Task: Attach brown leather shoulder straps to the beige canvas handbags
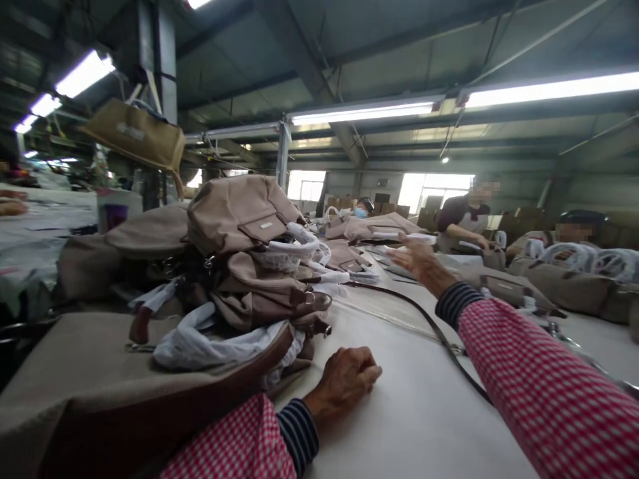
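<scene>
My left hand (pixel 347 380) rests on the pale tabletop (pixel 399 406), its fingers curled in and nothing seen in them. Just left of it lies a heap of beige bags (pixel 234 213) with brown trim and handles wrapped in white plastic (pixel 200 342). My right hand (pixel 419 263) is stretched forward over the table with its fingers apart, close to a white strip (pixel 422 238) and a flat beige bag (pixel 379 226). Whether it touches either is unclear. A dark brown strap (pixel 424 309) curves across the table below my right forearm.
More beige bags (pixel 574 283) with wrapped handles line the right side. Beyond them a person (pixel 466 219) stands, and another person's head shows at far right. A tan bag (pixel 137 133) hangs by a post at upper left. Metal parts (pixel 562 332) lie beside my right sleeve.
</scene>
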